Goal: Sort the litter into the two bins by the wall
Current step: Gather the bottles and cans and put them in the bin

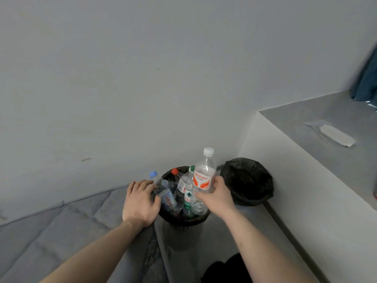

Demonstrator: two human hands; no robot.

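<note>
Nearest the camera, two bare forearms are seen reaching forward over a grey quilted mattress point(67, 217) on the left and a strip of grey floor point(183, 248) between it and a white ledge. The left hand point(140, 203) is laid against a blue-capped bottle point(164, 190), fingers curled about its near side, at the left rim of the nearer bin point(183, 220). The right hand point(217, 196) is closed round the lower body of a white-capped bottle with an orange label point(204, 172), held upright above the same bin. Inside that bin a green-capped bottle point(188, 193) and a red-capped bottle point(177, 178) are packed upright, so it is judged nearly full. Just beyond and to the right stands the second bin point(247, 181), lined in black, its contents not discernible. A grey wall point(142, 78) closes the scene behind both. Risk is judged as follows: a further bottle forced into the crowded bin could tip the blue-capped one over the rim, since it leans outward. The bins are hemmed in by mattress, wall and ledge, leaving only the floor strip and the space overhead for approach. A paper wrapper point(336, 135) lies on the grey ledge top point(306, 115), well apart from both bins.
</note>
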